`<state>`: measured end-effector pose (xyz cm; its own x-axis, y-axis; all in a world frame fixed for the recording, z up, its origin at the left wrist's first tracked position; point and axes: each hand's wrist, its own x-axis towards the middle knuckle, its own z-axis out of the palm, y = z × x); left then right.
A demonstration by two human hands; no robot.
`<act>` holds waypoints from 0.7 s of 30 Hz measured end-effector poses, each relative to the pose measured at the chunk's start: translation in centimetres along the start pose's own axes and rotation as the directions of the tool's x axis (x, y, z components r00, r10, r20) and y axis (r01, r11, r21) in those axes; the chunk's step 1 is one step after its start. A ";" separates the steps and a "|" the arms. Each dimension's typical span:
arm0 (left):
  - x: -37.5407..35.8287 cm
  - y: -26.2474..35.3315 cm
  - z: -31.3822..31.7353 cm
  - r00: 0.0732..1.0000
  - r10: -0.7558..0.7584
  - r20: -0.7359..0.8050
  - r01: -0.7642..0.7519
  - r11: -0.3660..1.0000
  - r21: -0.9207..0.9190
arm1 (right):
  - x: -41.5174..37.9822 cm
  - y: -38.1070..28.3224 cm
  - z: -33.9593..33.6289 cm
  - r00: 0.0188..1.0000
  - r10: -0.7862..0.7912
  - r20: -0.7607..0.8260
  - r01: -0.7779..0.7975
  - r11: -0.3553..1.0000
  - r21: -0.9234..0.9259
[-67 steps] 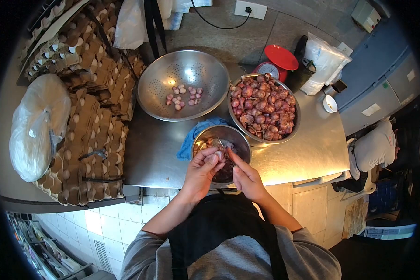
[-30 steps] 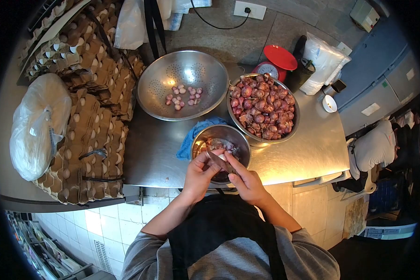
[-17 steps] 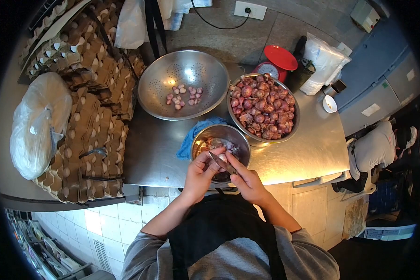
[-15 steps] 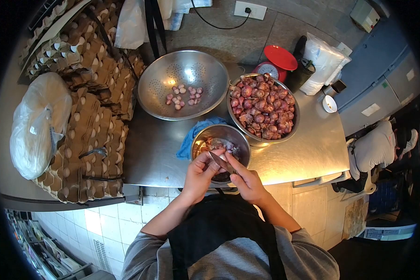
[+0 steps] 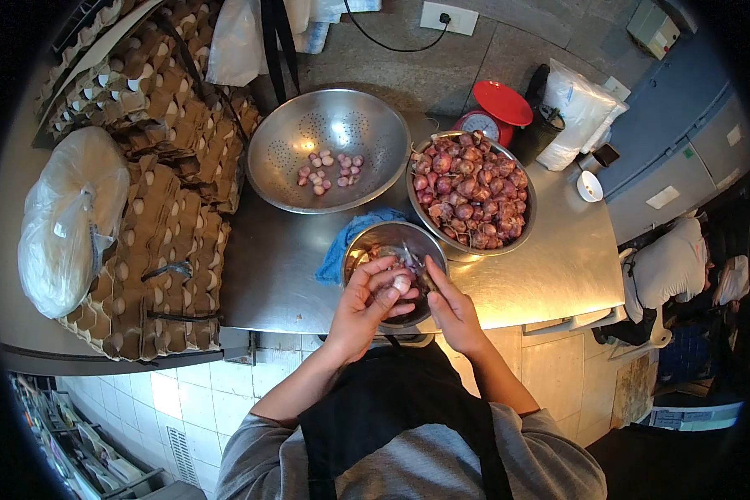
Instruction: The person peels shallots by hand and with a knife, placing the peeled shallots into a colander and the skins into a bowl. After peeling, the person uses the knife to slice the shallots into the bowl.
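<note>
My left hand [image 5: 364, 307] holds a small pale peeled shallot [image 5: 401, 284] between thumb and fingers, over a steel bowl [image 5: 441, 260] with dark peelings inside. Beside it, my right hand [image 5: 455, 312] is closed around a knife [image 5: 411, 257], whose blade points up and left over the bowl. The two hands are a little apart. Behind them, a steel colander [image 5: 266, 167] bears several peeled shallots [image 5: 317, 177]. To the right, a large steel bowl [image 5: 531, 218] is heaped with unpeeled red shallots [image 5: 472, 187].
A blue cloth [image 5: 338, 252] lies beside the small bowl. Stacked egg trays [image 5: 162, 258] and a plastic bag [image 5: 65, 221] stand left. A red scale [image 5: 502, 102], white bags [image 5: 570, 117] and a small white bowl [image 5: 589, 186] are at the back right. Another person [image 5: 670, 260] bends at the far right.
My right hand has moved right and down with the knife, away from the shallot. My left hand has turned, with its fingers spread further around the shallot.
</note>
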<state>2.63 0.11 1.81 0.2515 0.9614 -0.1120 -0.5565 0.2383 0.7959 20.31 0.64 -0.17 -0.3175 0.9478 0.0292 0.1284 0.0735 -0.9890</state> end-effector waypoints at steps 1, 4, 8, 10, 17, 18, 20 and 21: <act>0.1 -0.2 -0.1 1.000 0.007 -0.011 -0.007 1.000 0.002 | -0.2 -0.4 0.2 1.000 -0.010 0.025 0.010 1.000 -0.004; 0.2 -0.5 -0.2 0.999 0.032 -0.031 -0.032 0.999 0.009 | -0.3 -1.1 0.5 0.989 -0.093 0.116 0.097 0.995 -0.032; 0.2 -0.3 -0.2 0.997 0.069 -0.017 -0.069 0.997 0.032 | -0.4 -2.0 0.8 0.980 -0.147 0.132 0.167 0.974 -0.155; 0.3 -0.4 -0.4 0.995 0.095 -0.005 -0.095 0.992 0.081 | -0.4 -2.1 0.7 0.982 -0.131 0.138 0.159 0.964 -0.212; 0.3 -0.6 -0.4 0.998 0.070 -0.010 -0.069 0.996 0.057 | -0.3 -0.9 0.2 0.996 0.044 0.081 -0.041 0.999 -0.034; 0.4 -0.5 -0.3 0.998 0.059 -0.004 -0.059 0.997 0.048 | -0.5 -1.0 0.1 0.982 0.170 0.077 -0.174 0.984 0.048; 0.3 -0.3 -0.2 0.999 0.047 0.006 -0.047 0.999 0.017 | -0.2 -0.7 -0.2 0.987 0.158 0.025 -0.159 0.985 0.059; 0.3 -0.2 -0.2 0.999 0.041 0.011 -0.041 0.999 0.002 | -0.1 -0.6 -0.2 0.991 0.130 0.013 -0.130 0.990 0.056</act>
<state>2.67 0.40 1.47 0.2378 0.9686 -0.0727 -0.5645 0.1987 0.8012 20.45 0.53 0.47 -0.3106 0.9451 -0.1012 0.1162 -0.0679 -0.9909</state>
